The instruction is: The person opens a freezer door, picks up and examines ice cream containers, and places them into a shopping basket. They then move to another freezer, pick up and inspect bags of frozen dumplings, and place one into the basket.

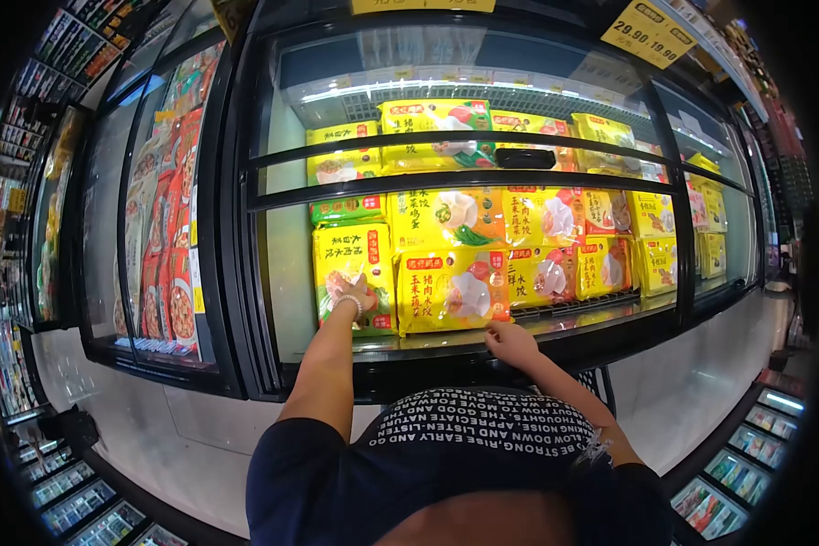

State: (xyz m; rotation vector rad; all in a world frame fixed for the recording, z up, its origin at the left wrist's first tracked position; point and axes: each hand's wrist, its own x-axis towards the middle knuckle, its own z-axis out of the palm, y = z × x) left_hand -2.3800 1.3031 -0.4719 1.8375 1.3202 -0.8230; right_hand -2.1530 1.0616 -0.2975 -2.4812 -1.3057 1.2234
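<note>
My left hand (351, 297) reaches into the chest freezer and rests on the front of a yellow bag of frozen dumplings (341, 253) at the left. Its fingers look stretched out over the bag; a beaded bracelet circles the wrist. My right hand (511, 344) is at the freezer's front edge, fingers curled. It is just below the lower right corner of another yellow dumpling bag (450, 289); whether it grips anything is hidden. The two bags stand side by side, upright and leaning back.
More yellow dumpling bags (544, 214) fill rows behind and to the right. A black-framed sliding glass lid (464, 187) with a handle (525, 158) crosses above them. Another freezer compartment (168, 209) with red packages is at left. Yellow price signs (647, 34) hang overhead.
</note>
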